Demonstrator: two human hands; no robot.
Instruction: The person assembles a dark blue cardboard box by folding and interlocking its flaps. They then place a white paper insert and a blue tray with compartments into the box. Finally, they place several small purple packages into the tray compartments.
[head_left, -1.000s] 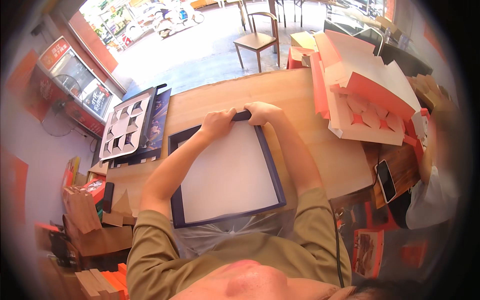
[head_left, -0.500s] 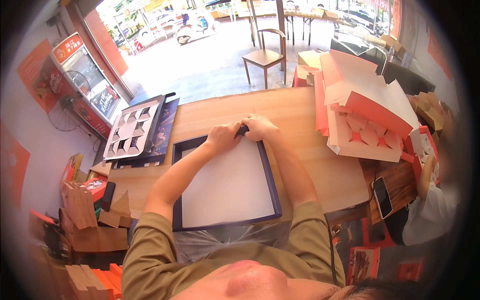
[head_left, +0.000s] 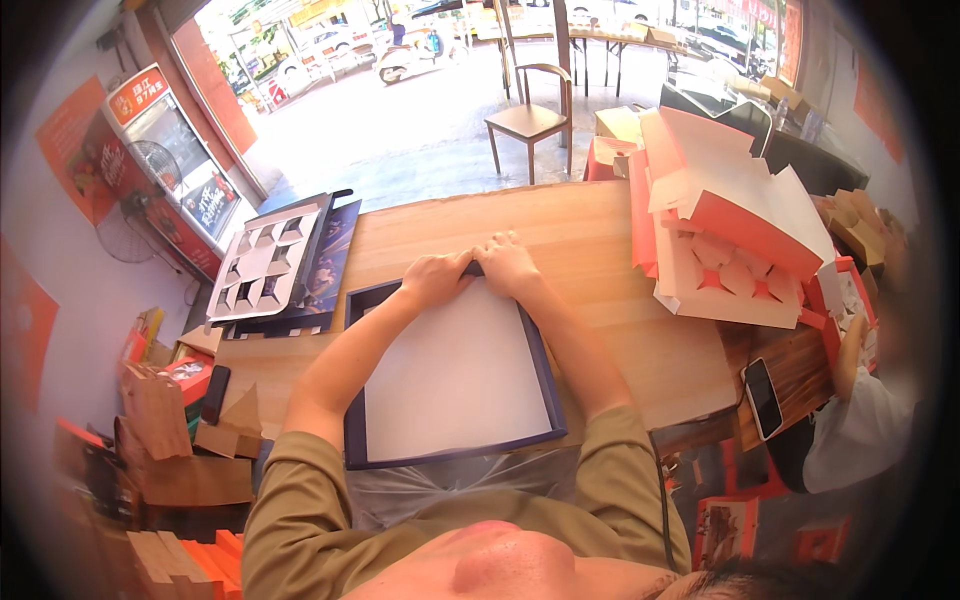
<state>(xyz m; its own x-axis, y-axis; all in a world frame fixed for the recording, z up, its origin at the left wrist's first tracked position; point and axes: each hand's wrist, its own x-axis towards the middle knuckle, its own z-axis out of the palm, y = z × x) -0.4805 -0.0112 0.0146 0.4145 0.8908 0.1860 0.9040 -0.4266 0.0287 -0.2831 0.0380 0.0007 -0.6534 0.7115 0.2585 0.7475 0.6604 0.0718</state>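
Note:
A shallow dark blue cardboard box (head_left: 356, 430) with a white inside lies on the wooden table in front of me, its near edge close to the table's front edge. My left hand (head_left: 438, 280) is closed on its far wall, fingers curled over the rim. Right beside it, my right hand (head_left: 508, 266) grips the same wall near the far right corner, thumb on the inner side and fingers over the outside. The two hands almost touch, and the fingers' undersides are hidden.
Left on the table (head_left: 590, 230) lie a white divider insert (head_left: 268, 262) and dark printed panels (head_left: 335, 250). Opened red-and-white boxes (head_left: 735, 225) are piled at right. A phone (head_left: 763, 397) lies near another person's sleeve (head_left: 855, 435). Cardboard (head_left: 200, 478) is stacked low at left.
My right hand has shifted slightly, its fingers now stretching further over the far wall. The left hand has moved a little left. The box stays almost in place.

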